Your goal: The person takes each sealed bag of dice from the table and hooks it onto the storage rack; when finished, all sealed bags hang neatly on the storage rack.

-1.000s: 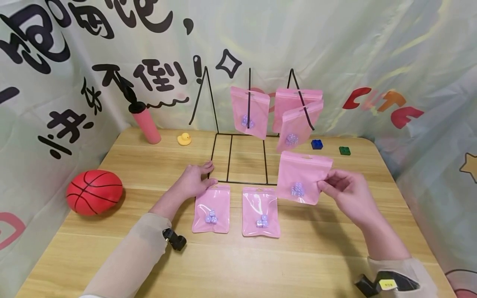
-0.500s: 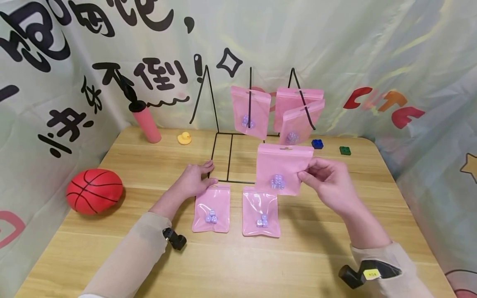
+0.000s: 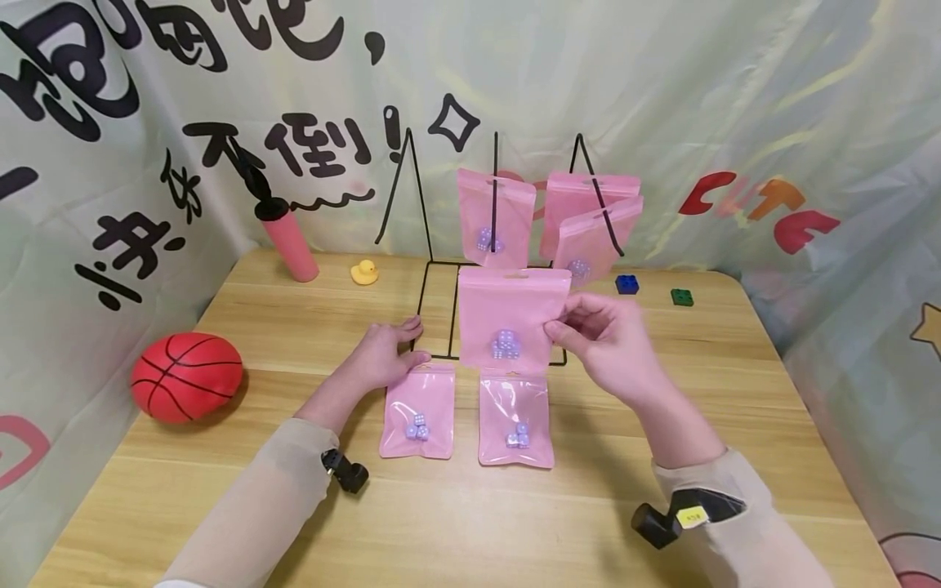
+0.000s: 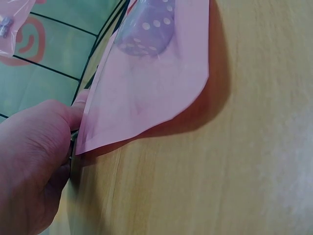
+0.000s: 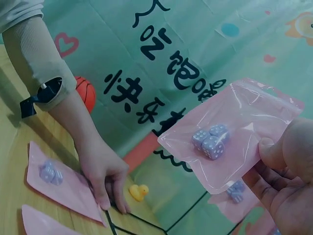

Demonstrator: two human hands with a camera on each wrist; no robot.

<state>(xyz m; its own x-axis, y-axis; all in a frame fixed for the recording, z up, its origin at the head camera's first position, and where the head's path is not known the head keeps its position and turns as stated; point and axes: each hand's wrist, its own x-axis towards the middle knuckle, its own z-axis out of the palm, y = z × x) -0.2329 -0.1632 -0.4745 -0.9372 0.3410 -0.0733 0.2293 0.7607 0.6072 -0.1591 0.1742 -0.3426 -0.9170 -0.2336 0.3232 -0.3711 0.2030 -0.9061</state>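
My right hand pinches the right edge of a pink zip pouch between thumb and fingers, holding it up in front of the black wire display rack. Purple dice show through the pouch in the right wrist view. My left hand grips the rack's front left base corner with thumb and fingers. Two more pink pouches with dice, a left one and a right one, lie flat on the table before the rack. The left one's top edge is right by my left thumb.
One pouch hangs on the rack's middle hook; two, a rear one and a front one, hang on the right hook. Around stand a red ball, pink bottle, rubber duck, blue brick and green brick.
My right hand has carried the pouch leftward and a little up, from the rack's right side to its middle. The left hand has stayed at the rack's corner.
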